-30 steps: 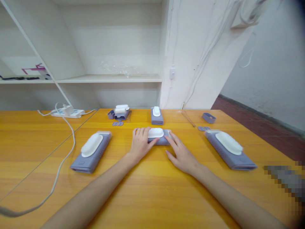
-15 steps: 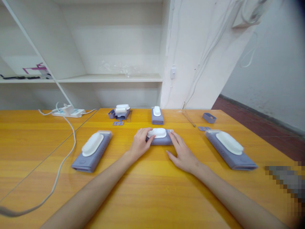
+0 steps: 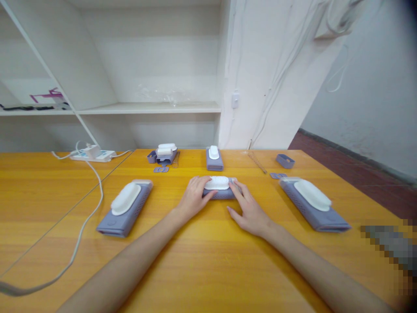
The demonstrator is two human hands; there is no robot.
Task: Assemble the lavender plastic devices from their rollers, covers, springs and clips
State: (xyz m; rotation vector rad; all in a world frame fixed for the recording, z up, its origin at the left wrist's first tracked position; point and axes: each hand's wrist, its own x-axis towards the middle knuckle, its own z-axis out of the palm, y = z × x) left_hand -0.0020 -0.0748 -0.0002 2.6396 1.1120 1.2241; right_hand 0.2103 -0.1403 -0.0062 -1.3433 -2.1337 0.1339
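My left hand (image 3: 194, 198) and right hand (image 3: 249, 211) flank the small lavender plastic block w/ white bristled brush top (image 3: 219, 187), mid yellow wooden table (image 3: 208, 261). Left fingers (image 3: 208, 194) curl loosely against its left end; right fingers (image 3: 235, 191) spread, tips touching its right end. Not lifted. Bigger lavender units w/ white pads lie left (image 3: 124, 208) & right (image 3: 312, 203).
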